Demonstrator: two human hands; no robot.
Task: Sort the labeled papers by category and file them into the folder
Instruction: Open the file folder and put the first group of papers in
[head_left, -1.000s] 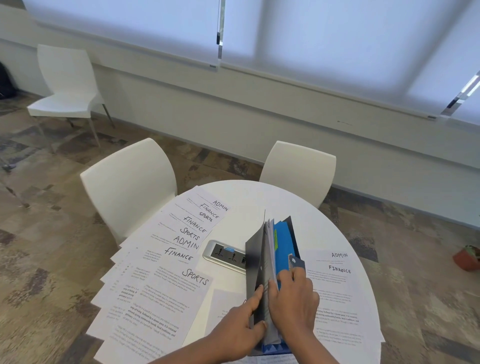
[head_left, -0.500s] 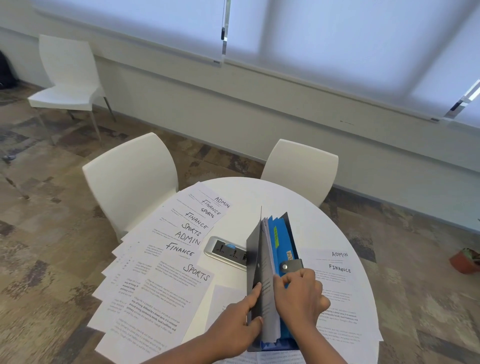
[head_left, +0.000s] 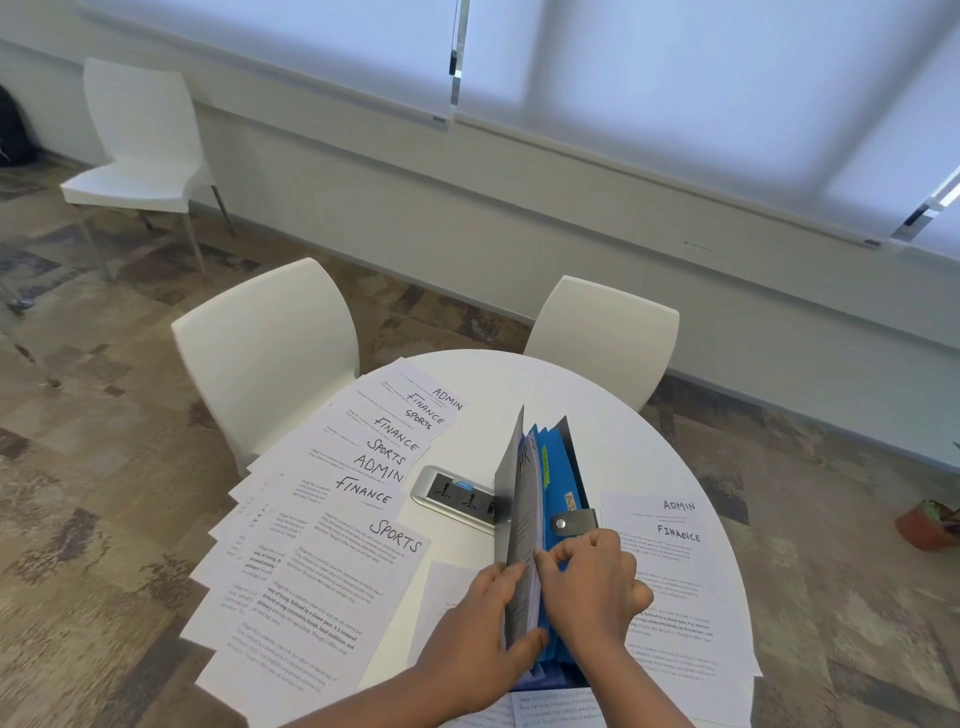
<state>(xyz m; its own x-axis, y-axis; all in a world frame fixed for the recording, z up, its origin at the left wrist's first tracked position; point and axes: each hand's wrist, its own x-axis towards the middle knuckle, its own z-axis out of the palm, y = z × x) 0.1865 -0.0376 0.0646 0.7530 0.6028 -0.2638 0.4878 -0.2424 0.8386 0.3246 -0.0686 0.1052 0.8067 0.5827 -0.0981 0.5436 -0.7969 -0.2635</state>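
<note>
Head view: our left hand (head_left: 480, 636) grips the upright folder (head_left: 558, 499) on the counter (head_left: 519, 379). Our right hand's (head_left: 592, 587) fingers (head_left: 553, 558) pinch a sheet inside it.

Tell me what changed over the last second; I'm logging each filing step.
The right hand slid back from the blue dividers toward the person, uncovering the snap tab; its fingers now pinch the sheets in the front pocket. The left hand kept holding the folder's grey front cover. The fanned papers on the table stayed put.
</note>
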